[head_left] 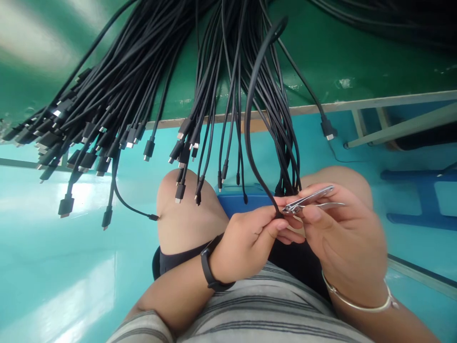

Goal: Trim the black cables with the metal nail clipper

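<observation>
My left hand [250, 240], with a black band on its wrist, pinches the end of a black cable [252, 124] that loops down from the table. Silver nail clippers [310, 199] lie between the thumb and fingers of my right hand [342, 238], their jaws right at the cable end. The connector in my left fingers is mostly hidden. Just beyond my hands, a bundle of black cables [264, 85] hangs over the table edge, some tips reaching behind my fingers.
A green table [342, 76] spans the top, its edge beyond my knees. Another thick cable bundle [121, 71] with exposed connectors hangs at the left. One connector [327, 128] dangles at the right. A blue frame [424, 195] stands on the floor at the right.
</observation>
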### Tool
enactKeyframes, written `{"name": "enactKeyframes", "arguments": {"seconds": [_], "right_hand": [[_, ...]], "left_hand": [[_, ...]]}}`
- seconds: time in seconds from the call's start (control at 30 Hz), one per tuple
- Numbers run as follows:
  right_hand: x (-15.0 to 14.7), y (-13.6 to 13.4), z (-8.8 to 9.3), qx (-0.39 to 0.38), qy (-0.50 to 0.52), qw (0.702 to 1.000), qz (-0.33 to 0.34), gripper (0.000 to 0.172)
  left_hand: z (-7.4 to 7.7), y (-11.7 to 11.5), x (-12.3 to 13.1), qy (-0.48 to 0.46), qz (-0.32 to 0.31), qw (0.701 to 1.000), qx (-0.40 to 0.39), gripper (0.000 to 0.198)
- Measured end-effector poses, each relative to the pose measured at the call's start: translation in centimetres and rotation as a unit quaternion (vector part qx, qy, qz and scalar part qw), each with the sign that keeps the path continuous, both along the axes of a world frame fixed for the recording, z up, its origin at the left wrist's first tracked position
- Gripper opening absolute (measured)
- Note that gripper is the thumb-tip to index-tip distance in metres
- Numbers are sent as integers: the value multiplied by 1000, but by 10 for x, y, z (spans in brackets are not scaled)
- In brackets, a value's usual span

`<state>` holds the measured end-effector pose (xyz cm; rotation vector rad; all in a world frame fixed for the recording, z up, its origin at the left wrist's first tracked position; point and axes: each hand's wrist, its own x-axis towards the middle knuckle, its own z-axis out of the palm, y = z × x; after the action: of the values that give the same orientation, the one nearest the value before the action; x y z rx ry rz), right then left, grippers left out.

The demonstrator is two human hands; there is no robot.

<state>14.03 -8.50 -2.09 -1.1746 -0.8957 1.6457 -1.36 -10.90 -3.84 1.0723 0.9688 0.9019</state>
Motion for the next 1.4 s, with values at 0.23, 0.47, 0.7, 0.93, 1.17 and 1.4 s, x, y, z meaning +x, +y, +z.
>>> {"name": "enactKeyframes", "arguments": {"seconds": [0.23, 0.47, 0.7, 0.93, 1.17, 1.4], "right_hand": [[-1, 0, 5, 3, -22, 1000, 14, 10], [-1, 0, 6, 34, -82, 996, 10, 5], [1, -2, 3, -1, -84, 996, -34, 4], [1, 1, 5, -18, -4, 1000, -5, 7], [2, 2, 3, 22, -8, 999, 28, 9], [5, -1, 0, 48, -92, 995, 11, 13]], "left_hand": [[1, 0, -1, 13, -14, 1000, 0, 26], [0, 0, -1, 25, -12, 999, 17, 25], [-9, -2, 10, -187, 8, 975, -116, 19], [-19, 0, 13, -404, 0, 897, -180, 24], [-19, 1, 7, -461, -20, 866, -195, 19], [-21, 1, 8, -478, -28, 853, -205, 15]]}}
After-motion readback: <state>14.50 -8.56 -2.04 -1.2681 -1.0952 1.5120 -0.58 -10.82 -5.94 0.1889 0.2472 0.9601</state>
